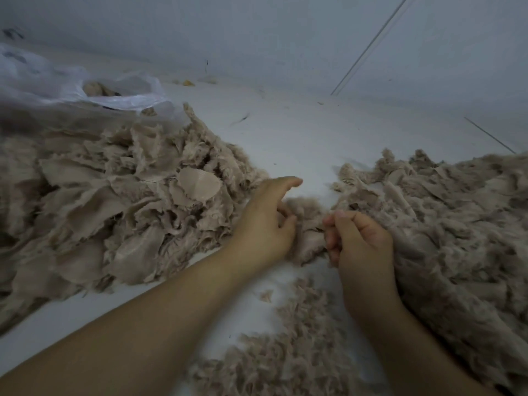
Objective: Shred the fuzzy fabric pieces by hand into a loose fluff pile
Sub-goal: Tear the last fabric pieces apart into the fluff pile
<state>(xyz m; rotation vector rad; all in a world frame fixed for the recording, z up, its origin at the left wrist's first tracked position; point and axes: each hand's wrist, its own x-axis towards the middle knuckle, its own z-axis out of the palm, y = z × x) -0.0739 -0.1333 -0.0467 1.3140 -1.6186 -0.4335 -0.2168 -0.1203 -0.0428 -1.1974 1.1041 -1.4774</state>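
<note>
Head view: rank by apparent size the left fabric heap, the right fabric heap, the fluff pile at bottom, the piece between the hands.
1-2. left fabric heap and right fabric heap: alike, both cropped, unranked
3. fluff pile, nearest the camera
4. piece between the hands

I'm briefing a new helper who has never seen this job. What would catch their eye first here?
Two big heaps of beige material fill the white surface: flat torn fabric pieces on the left, looser fluff on the right. Between them, the left hand and right hand both grip one fuzzy piece. A clear plastic bag lies at the far left.
</note>
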